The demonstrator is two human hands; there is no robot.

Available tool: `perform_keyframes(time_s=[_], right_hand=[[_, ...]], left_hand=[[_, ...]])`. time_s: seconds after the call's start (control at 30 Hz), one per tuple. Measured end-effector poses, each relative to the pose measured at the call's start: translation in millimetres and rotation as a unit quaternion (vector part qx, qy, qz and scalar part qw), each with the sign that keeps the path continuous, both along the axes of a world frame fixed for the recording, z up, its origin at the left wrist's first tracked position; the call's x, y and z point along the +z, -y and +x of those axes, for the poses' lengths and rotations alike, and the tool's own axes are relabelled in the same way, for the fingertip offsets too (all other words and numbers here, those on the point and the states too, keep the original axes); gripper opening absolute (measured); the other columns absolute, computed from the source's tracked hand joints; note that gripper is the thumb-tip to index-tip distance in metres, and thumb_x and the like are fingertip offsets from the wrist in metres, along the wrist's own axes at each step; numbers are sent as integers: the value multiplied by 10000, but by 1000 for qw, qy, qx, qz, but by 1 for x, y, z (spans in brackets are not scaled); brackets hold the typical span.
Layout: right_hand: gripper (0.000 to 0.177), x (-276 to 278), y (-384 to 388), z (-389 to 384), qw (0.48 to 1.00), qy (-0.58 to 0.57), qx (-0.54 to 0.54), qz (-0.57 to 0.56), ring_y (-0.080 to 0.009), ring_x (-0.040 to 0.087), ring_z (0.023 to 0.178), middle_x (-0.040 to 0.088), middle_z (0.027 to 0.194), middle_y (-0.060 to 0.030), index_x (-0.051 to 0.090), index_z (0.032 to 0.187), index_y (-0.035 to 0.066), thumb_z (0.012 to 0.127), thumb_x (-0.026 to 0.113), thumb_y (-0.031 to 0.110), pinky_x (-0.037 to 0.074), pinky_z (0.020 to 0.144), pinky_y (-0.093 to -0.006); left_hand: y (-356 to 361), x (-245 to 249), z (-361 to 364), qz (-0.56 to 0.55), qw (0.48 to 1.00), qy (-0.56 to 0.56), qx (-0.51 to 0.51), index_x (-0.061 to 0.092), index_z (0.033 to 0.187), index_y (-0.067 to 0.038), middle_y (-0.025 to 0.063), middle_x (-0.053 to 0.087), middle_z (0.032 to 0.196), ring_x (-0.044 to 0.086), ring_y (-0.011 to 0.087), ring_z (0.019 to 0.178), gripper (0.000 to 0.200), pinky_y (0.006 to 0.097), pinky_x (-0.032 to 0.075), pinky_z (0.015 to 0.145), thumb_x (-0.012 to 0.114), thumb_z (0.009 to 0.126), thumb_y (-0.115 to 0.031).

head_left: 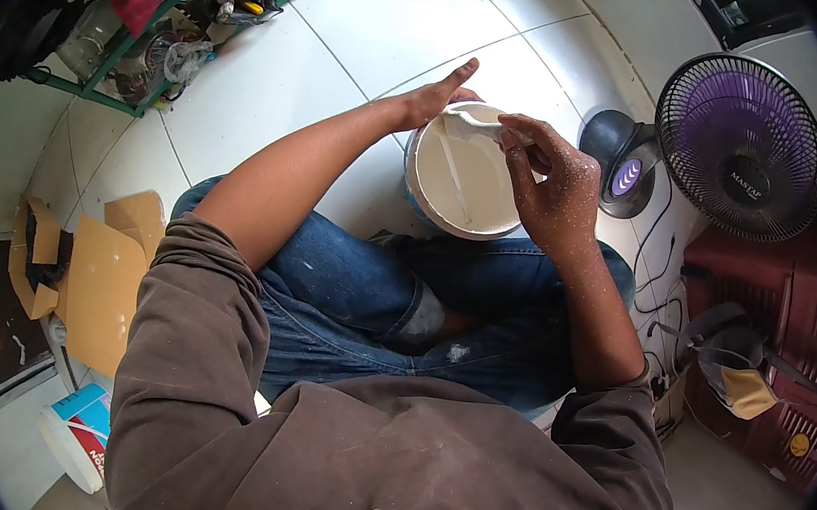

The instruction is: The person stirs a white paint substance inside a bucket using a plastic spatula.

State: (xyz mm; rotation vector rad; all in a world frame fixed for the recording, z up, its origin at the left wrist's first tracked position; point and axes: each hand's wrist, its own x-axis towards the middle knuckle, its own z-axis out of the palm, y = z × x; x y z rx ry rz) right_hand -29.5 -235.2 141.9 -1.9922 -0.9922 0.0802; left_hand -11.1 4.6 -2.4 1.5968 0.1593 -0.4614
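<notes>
A round bucket (435, 207) of cream-white paint stands on the tiles in front of my crossed legs. My right hand (557, 180), speckled with white, is closed on a white-coated tool (471, 125) at the bucket's upper right rim. What kind of tool it is cannot be made out under the coating. A pale streak runs across the paint below it. My left hand (442, 95) is at the far rim of the bucket, thumb stretched out, with its other fingers partly hidden behind the rim.
A black and purple fan (742, 148) stands at the right, above a maroon cabinet (743, 260) with a strapped mask (741, 389). Cables run along the floor there. Cardboard (103, 287) and a second bucket (79, 439) are at the left, a green rack (113, 95) at the upper left.
</notes>
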Motion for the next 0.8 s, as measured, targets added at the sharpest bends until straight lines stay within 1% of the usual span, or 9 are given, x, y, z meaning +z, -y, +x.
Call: perform_keyframes(time_s=[0.07, 0.27, 0.37, 0.47, 0.57, 0.67, 0.8], right_hand=[[212, 1, 0, 0, 1000, -9, 2, 2, -322, 800, 1052, 803, 1123, -199, 747, 1209, 7, 999, 728, 26, 651, 910, -402], [217, 0, 1, 2, 998, -63, -3, 7, -304, 796, 1075, 806, 1133, -188, 738, 1219, -2, 1007, 694, -5, 644, 937, -398], [220, 0, 1, 2, 997, -68, 9, 22, -298, 794, 1082, 805, 1139, -192, 735, 1222, -6, 1009, 683, -11, 639, 950, -399], [217, 3, -1, 3, 998, -63, 14, 10, -300, 793, 1083, 803, 1137, -199, 731, 1225, -14, 1014, 681, -3, 638, 955, -402], [209, 2, -2, 4, 997, -76, 15, 15, -306, 792, 1085, 803, 1124, -203, 728, 1223, -19, 1021, 678, 9, 638, 951, -404], [197, -1, -3, 5, 993, -110, 17, 33, -304, 792, 1088, 803, 1108, -206, 726, 1216, -24, 1032, 677, 29, 637, 947, -401], [210, -3, -3, 7, 992, -121, 20, 20, -304, 791, 1088, 802, 1091, -215, 727, 1222, -24, 1055, 671, 90, 635, 936, -396]], left_hand=[[0, 9, -3, -12, 1000, 7, -16, 449, 1610, 16, 297, 394, 1664, 318, 378, 1596, 1366, 500, 192, 1329, 180, 817, -1063], [-2, -10, 5, -22, 1000, 0, -12, 433, 1611, 37, 303, 373, 1673, 301, 377, 1604, 1371, 489, 187, 1333, 171, 827, -1057], [-2, 5, 0, -18, 999, 4, -27, 431, 1614, 33, 301, 372, 1675, 298, 374, 1606, 1362, 488, 184, 1332, 179, 831, -1053], [0, 0, 0, -10, 1000, -4, -7, 432, 1618, 24, 298, 370, 1677, 300, 372, 1605, 1354, 486, 186, 1331, 189, 833, -1052], [1, 7, -2, -19, 1000, -8, -14, 430, 1624, 12, 298, 364, 1681, 301, 373, 1605, 1349, 489, 188, 1329, 192, 832, -1053], [-1, -3, 2, -20, 1000, -5, -9, 429, 1625, 12, 298, 359, 1684, 304, 376, 1604, 1348, 491, 190, 1328, 195, 832, -1054], [0, 5, -2, -16, 1000, -6, -11, 427, 1622, 20, 300, 363, 1683, 309, 378, 1602, 1351, 490, 187, 1328, 199, 833, -1053]])
